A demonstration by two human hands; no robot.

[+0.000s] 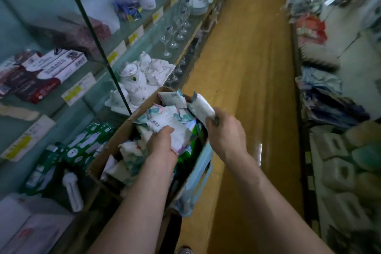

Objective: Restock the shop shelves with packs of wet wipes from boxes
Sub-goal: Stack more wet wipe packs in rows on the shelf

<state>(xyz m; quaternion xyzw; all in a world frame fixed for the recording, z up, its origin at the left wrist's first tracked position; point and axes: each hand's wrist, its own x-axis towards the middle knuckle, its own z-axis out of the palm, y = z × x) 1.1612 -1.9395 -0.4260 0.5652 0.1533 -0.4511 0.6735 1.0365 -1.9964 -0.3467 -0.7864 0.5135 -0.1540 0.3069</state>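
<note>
A brown cardboard box (pixel 115 142) stands open beside the glass shelves, filled with several white and teal packs of wet wipes. My left hand (pixel 160 142) reaches into the box and grips a white pack with a barcode (pixel 171 128). My right hand (pixel 224 130) is just right of the box's far corner and grips another white pack (pixel 203 107), lifted above the box rim. Deeper packs in the box are partly hidden by my left arm.
Glass shelves (pixel 99 88) run along the left with a white tea set (pixel 140 76), wine glasses (pixel 175 33), boxed goods and green packs (pixel 82 148). A pale blue crate (pixel 198 179) sits under the box. The yellow aisle floor (pixel 251 68) stretches ahead; stocked shelves line the right.
</note>
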